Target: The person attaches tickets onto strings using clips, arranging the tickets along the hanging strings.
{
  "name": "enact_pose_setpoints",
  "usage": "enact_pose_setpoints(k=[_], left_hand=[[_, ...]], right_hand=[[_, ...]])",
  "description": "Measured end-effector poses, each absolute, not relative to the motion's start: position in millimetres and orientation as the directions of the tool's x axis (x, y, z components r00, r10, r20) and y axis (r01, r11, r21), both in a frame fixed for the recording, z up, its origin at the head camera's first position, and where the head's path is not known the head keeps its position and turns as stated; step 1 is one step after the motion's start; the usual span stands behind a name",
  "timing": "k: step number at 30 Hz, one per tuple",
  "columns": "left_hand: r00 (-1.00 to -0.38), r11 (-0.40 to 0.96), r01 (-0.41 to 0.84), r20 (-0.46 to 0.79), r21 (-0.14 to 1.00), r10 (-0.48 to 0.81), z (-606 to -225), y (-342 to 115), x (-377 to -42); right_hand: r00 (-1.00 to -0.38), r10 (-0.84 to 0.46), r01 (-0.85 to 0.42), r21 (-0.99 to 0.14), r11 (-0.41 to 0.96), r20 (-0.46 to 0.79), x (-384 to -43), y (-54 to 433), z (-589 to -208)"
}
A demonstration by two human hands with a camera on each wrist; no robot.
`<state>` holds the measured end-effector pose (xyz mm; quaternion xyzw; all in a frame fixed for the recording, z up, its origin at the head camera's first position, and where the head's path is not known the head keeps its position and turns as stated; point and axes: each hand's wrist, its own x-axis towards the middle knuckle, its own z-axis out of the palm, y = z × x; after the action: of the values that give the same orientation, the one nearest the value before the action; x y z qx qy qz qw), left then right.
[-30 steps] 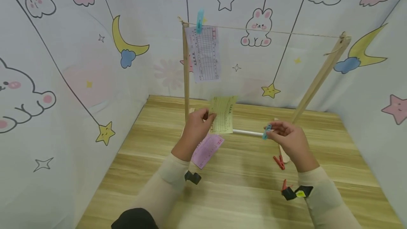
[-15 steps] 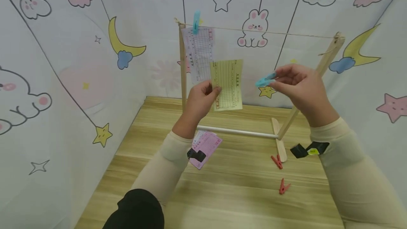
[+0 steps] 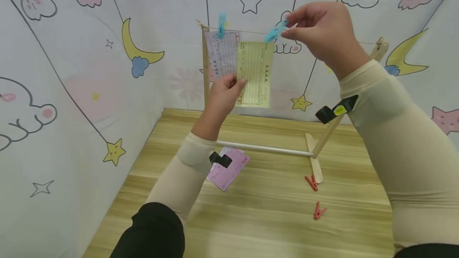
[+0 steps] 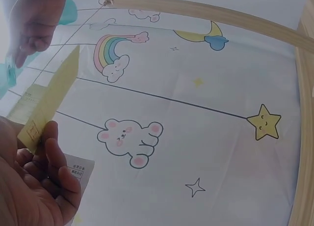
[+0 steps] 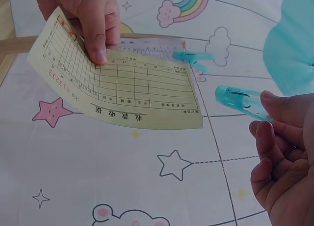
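Observation:
My left hand (image 3: 225, 92) pinches a yellow receipt slip (image 3: 255, 75) by its lower left edge, holding it up near the string (image 3: 251, 32). Between thumb and fingers of my right hand (image 3: 320, 31) is a blue clothespin (image 3: 275, 31), its tip near the slip's upper right corner. In the right wrist view, the clothespin (image 5: 240, 99) stands apart from the yellow slip (image 5: 122, 83). Left of it, a white receipt slip (image 3: 222, 53) hangs from the string under another blue clothespin (image 3: 221, 26); the yellow slip overlaps part of it.
Wooden posts (image 3: 205, 67) carry the string, with a white rod (image 3: 265, 147) low between them. A pink slip (image 3: 229, 170) lies on the wood-grain table (image 3: 269, 206) over a whitish one. Two red clothespins (image 3: 312, 182) lie near the right foot (image 3: 314, 158).
Both hands have risen from low over the table toward the string, carrying the yellow slip and the blue clothespin. The clothespin has also moved left, close to the slip's top corner.

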<state>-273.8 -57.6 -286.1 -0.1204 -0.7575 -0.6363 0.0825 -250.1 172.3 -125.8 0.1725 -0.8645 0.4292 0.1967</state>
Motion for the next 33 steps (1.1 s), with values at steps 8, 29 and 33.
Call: enact_pose_setpoints(k=[8,29,33], left_hand=[[-0.963,0.088,0.262,0.255,0.961,0.085,-278.8,-56.0,-278.4],[-0.963,0.021,0.241,0.236,0.97,0.131,-268.1,-62.2,-291.2],[-0.962,0.029,0.251,0.245,0.968,0.123,-267.6,-63.1,-292.5]], right_hand=[[-0.889,-0.177,-0.425,-0.618,0.661,0.422,-275.3,151.2,-103.9],[-0.92,-0.211,-0.379,-0.619,0.688,0.33,-295.6,139.5,-93.8],[-0.92,-0.222,-0.38,-0.603,0.701,0.322,-296.5,135.2,-93.3]])
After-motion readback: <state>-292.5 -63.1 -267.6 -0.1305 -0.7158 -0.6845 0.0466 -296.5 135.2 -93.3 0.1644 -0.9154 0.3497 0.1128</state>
